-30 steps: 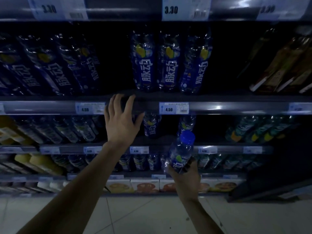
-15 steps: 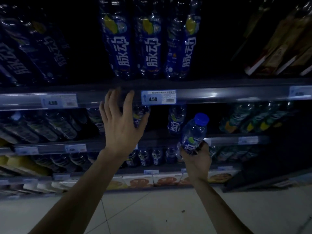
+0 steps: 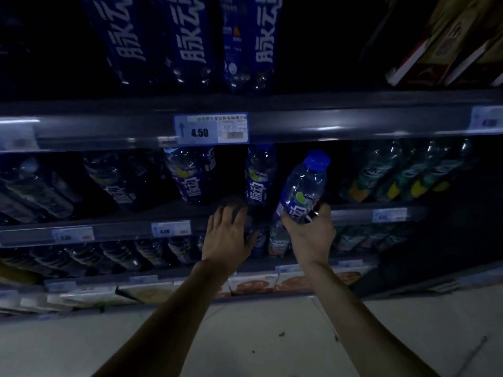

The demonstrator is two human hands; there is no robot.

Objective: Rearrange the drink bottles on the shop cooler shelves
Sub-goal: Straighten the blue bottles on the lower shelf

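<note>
My right hand (image 3: 310, 235) grips a clear drink bottle (image 3: 302, 186) with a blue cap and blue label, held tilted in front of the second shelf. My left hand (image 3: 227, 235) is spread, fingers apart, holding nothing, its fingertips at the front edge of that shelf (image 3: 122, 227), just below two blue-labelled bottles: one bottle (image 3: 192, 175) on the left and another bottle (image 3: 258, 175) beside the held one. Three large blue-labelled bottles (image 3: 190, 39) stand on the shelf above.
A 4.50 price tag (image 3: 211, 129) hangs on the upper shelf rail. Green-labelled bottles (image 3: 402, 172) fill the right of the second shelf, dark bottles (image 3: 40, 186) the left. Lower shelves hold small bottles (image 3: 152, 251) and flat boxes (image 3: 255, 284). Pale floor (image 3: 245, 336) lies below.
The view has moved closer to the shelves. My left hand dropped from the upper shelf rail to the second shelf's edge. My right hand lifted the bottle higher, close to my left hand.
</note>
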